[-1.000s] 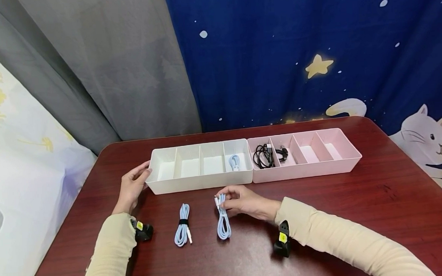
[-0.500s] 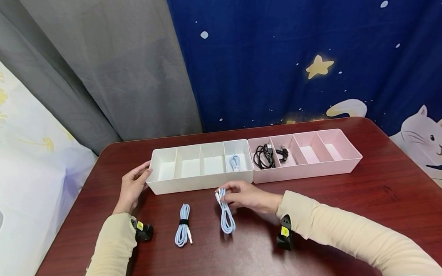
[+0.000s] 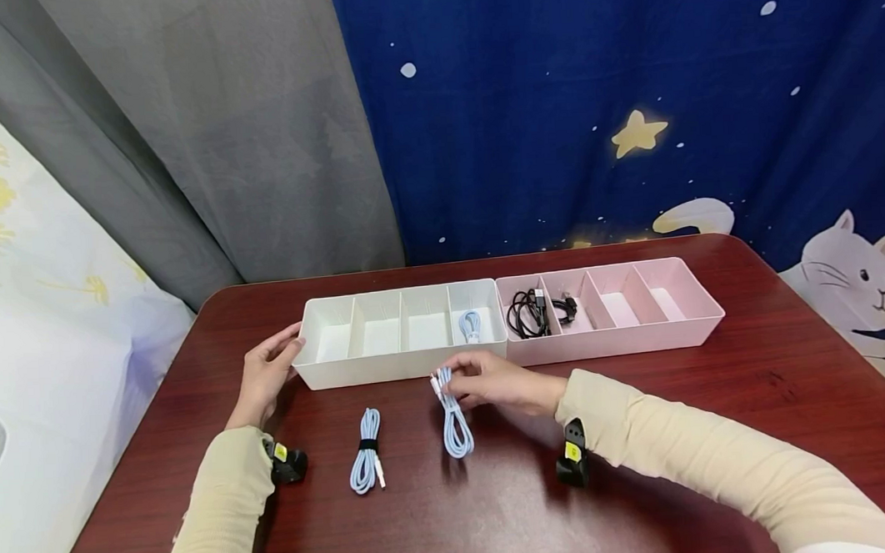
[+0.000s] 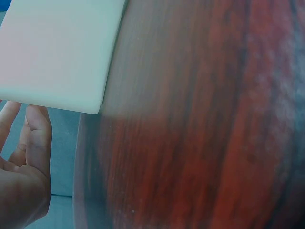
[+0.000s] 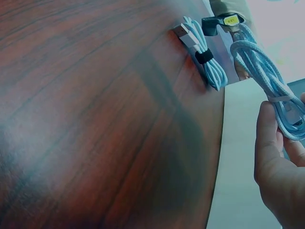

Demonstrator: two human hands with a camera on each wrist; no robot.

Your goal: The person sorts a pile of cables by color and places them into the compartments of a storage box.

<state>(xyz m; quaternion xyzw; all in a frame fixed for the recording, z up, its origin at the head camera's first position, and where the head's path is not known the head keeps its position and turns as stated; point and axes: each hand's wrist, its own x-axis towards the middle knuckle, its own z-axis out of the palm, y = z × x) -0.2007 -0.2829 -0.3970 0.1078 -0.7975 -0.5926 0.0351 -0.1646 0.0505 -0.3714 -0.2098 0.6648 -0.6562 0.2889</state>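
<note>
My right hand (image 3: 496, 384) pinches a light-blue coiled charging cable (image 3: 456, 430) by its white-plug end, just in front of the white divided box (image 3: 395, 367). The coil hangs tilted above the table; the right wrist view shows my thumb against its pale tie. My left hand (image 3: 262, 378) rests its fingertips on the left end of the white box, fingers fairly straight in the left wrist view. Between the hands, a second light-blue cable (image 3: 365, 464) with a black strap lies on the table. Another light-blue cable (image 3: 470, 325) sits in the white box's rightmost compartment.
A pink divided box (image 3: 619, 342) stands end to end with the white one. Black cables, one coil (image 3: 527, 312) and a smaller one (image 3: 565, 307), lie in its two left compartments. The dark red table (image 3: 647, 449) ends at curtains (image 3: 555, 137) behind.
My right hand has lifted the blue cable off the table and moved it slightly toward the white box. My left hand stays at the box's end.
</note>
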